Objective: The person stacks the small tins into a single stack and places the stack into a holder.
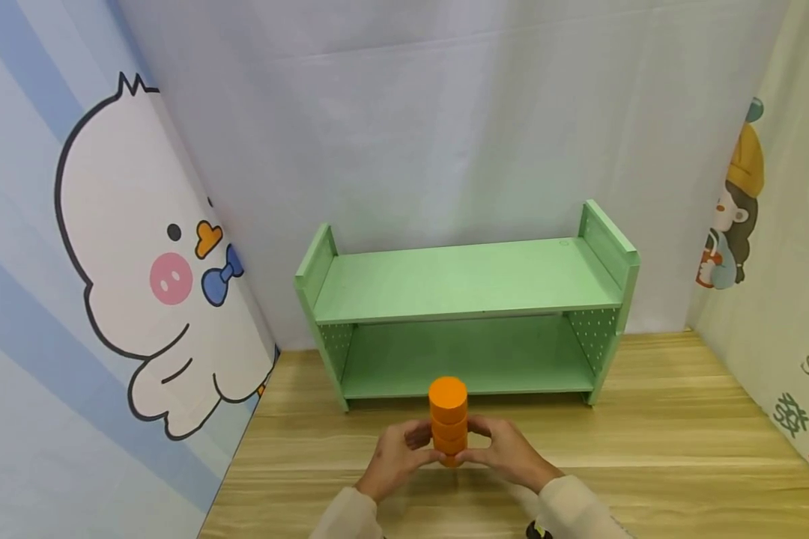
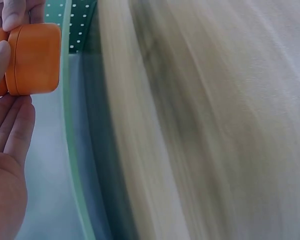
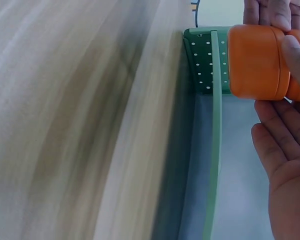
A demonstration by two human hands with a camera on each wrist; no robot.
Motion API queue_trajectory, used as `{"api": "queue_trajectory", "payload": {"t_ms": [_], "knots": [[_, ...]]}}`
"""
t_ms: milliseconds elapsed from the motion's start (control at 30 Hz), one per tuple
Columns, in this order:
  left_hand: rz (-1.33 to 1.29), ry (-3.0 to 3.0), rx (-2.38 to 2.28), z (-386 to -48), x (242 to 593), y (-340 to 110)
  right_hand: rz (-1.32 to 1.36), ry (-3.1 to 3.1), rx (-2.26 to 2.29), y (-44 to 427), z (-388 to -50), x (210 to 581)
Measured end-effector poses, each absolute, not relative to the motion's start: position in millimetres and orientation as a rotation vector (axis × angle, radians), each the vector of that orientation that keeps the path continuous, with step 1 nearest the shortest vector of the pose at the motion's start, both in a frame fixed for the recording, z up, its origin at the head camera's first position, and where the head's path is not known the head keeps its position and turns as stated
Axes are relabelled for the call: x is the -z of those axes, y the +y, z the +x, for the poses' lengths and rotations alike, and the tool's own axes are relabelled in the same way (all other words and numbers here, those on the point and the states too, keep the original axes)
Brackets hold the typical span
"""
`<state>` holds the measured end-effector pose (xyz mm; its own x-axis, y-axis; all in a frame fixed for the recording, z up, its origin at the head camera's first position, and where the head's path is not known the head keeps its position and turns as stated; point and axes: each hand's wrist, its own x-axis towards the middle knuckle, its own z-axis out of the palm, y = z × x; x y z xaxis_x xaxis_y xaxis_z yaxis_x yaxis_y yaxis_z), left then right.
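Orange containers, a stack of rounded pieces with seams between them: upright, in front of the middle of the green shelf, top piece overlapping the front edge of its lower board in the head view. Whether the base touches the table cannot be told.

Left hand: holding the stack from its left side, thumb on the near face, fingers behind.

Right hand: holding the same stack from the right, thumb likewise in front, fingers behind; both thumbs low on the stack, near each other.

Sleeves: pale, one on each forearm.

Shelf: two boards, dotted side panels, standing at the back of the table.

Table: wood-grained top.

Curtain: pale, behind the shelf.

Wall prints: white cartoon chick at left, cartoon figure in a yellow hat at right.
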<state>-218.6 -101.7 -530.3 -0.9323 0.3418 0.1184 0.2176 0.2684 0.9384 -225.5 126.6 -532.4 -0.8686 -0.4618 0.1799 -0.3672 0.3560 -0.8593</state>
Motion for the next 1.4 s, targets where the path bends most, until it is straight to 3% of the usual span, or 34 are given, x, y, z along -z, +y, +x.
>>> {"api": "queue_trajectory", "payload": {"t_ms": [1400], "knots": [[0.796,2.429,-1.693,-229,487,-98,-0.874,2.522,1.610,140,-229,498]]}}
